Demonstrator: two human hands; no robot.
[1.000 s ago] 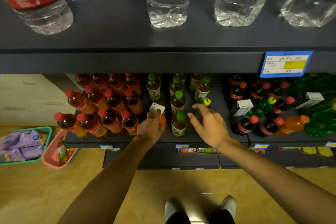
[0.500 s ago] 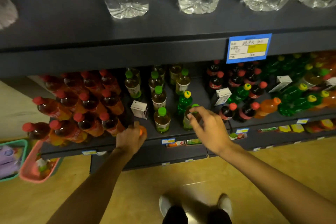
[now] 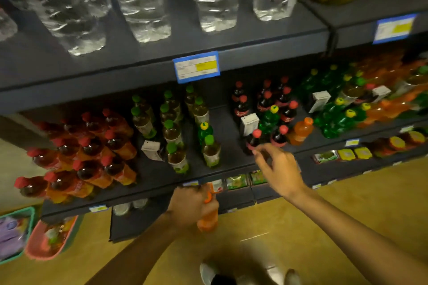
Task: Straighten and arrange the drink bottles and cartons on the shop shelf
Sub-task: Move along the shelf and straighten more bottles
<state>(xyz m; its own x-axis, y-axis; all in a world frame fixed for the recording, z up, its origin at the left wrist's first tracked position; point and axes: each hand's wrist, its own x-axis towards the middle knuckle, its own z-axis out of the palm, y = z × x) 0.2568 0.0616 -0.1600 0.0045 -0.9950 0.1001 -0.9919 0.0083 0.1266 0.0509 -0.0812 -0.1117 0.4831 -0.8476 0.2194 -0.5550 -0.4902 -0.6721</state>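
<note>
Dark shelf [image 3: 231, 122] under upright drink bottles [image 3: 176, 159] and cartons [image 3: 249, 124].

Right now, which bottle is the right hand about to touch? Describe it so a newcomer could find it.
Start at the blue price tag on the upper shelf edge, then drop to the shelf below, right of the green-capped bottles. At the front edge, just beyond the right hand, stands a dark cola bottle. Its red cap sits directly before a white carton, unlike its neighbours.

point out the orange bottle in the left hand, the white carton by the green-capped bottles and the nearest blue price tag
orange plastic bottle [image 3: 207, 218]: head view, lower body below the hand
white paper carton [image 3: 151, 150]: head view, front face
blue-edged price tag [image 3: 196, 66]: head view, centre of label
</note>
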